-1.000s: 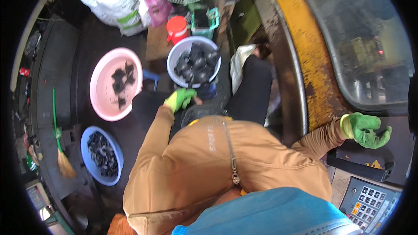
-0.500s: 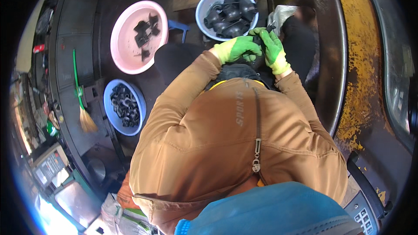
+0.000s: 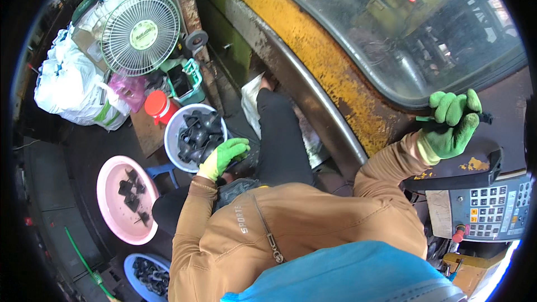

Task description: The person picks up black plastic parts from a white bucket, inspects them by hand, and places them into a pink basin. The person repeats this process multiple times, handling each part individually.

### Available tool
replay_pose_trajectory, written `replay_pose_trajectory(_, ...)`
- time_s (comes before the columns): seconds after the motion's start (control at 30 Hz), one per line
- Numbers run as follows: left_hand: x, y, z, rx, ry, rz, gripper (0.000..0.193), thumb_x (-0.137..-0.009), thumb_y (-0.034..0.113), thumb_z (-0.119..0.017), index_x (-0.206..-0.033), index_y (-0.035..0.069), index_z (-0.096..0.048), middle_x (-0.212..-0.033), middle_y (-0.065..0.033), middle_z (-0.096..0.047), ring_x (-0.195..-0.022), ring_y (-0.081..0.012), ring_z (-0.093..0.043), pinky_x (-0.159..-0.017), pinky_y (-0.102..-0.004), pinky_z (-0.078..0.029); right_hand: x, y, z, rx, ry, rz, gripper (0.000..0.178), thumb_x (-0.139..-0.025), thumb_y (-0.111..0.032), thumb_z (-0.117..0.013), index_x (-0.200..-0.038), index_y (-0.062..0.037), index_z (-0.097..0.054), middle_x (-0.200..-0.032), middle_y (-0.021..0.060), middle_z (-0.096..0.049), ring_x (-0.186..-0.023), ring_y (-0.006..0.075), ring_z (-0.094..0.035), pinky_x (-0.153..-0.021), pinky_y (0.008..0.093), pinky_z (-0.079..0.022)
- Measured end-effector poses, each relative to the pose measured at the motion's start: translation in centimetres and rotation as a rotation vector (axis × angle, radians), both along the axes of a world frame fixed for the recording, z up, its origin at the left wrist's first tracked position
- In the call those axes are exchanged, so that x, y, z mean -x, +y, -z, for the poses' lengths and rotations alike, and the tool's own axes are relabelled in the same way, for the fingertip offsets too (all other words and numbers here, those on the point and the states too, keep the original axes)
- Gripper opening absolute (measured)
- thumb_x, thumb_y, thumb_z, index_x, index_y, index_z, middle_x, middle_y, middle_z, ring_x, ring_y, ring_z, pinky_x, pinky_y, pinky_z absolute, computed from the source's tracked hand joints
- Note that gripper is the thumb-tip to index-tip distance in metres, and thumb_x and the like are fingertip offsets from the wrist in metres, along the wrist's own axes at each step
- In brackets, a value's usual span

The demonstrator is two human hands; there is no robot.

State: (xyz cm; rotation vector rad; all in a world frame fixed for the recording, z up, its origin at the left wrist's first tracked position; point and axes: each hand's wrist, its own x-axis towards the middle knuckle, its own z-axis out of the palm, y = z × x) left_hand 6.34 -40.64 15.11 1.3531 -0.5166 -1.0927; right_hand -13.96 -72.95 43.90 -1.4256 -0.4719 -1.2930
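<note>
My right hand [image 3: 449, 126], in a green-palmed glove, is raised at the right beside the lower edge of a machine window [image 3: 386, 33]. Its fingers are curled round a slim dark thing [image 3: 488, 118] whose end sticks out past them; its kind cannot be made out. My left hand [image 3: 226, 156], gloved alike, is over my lap beside a light-blue basin [image 3: 168, 144], its fingers stretched out to the right. Glossy black moulded parts [image 3: 197, 134] fill that basin. I see nothing in the left hand, though its palm side is hidden.
A pink basin [image 3: 106, 190] with a few black pieces and a blue basin [image 3: 132, 265] of small black parts are at the left. Farther off are a fan [image 3: 141, 33], a red jug [image 3: 159, 107] and white sacks [image 3: 75, 92]. A button panel [image 3: 492, 207] stands at the right.
My view has turned to the right. My hands, close together over my lap before, are now apart: the right has swung out to the machine while the left remains by the basin.
</note>
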Motion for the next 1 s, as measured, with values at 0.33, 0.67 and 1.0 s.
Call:
replay_pose_trajectory(0.33, -0.8, 3.9, -0.8, -0.148, 0.273, -0.094, 0.038, -0.09, 0.025, -0.06, -0.122, 0.003, -0.06, -0.109, -0.0062, -0.065, -0.097, -0.0155, -0.061, -0.084, -0.0276, -0.048, 1.6, -1.9, 0.2, -0.01, -0.091, -0.255, 0.033, -0.102, -0.027, -0.046, -0.122, -0.0027, -0.053, -0.061, -0.0049, -0.034, -0.054, 0.0117, -0.037, -0.061, 0.0341, -0.038)
replay_pose_trajectory(0.67, -0.9, 10.5, 1.4, -0.242, 0.301, -0.395, 0.037, -0.089, 0.03, -0.063, -0.117, 0.006, -0.062, -0.101, -0.0041, -0.067, -0.085, -0.0162, -0.064, -0.073, -0.0296, -0.051, 1.3, -1.8, 0.1, 0.035, -0.068, -0.279, 0.033, -0.101, -0.026, -0.047, -0.123, -0.0023, -0.054, -0.062, -0.0052, -0.036, -0.054, 0.0115, -0.038, -0.061, 0.0331, -0.038)
replay_pose_trajectory(1.0, -0.1, 11.4, 1.6, -0.213, 0.311, -0.473, 0.037, -0.09, 0.034, -0.062, -0.116, 0.008, -0.063, -0.102, -0.0027, -0.068, -0.085, -0.0143, -0.063, -0.076, -0.0286, -0.048, 1.6, -1.9, 0.4, -0.003, -0.064, -0.273, 0.029, -0.1, -0.025, -0.048, -0.119, -0.0043, -0.055, -0.063, -0.0049, -0.036, -0.057, 0.0126, -0.041, -0.063, 0.0339, -0.038)
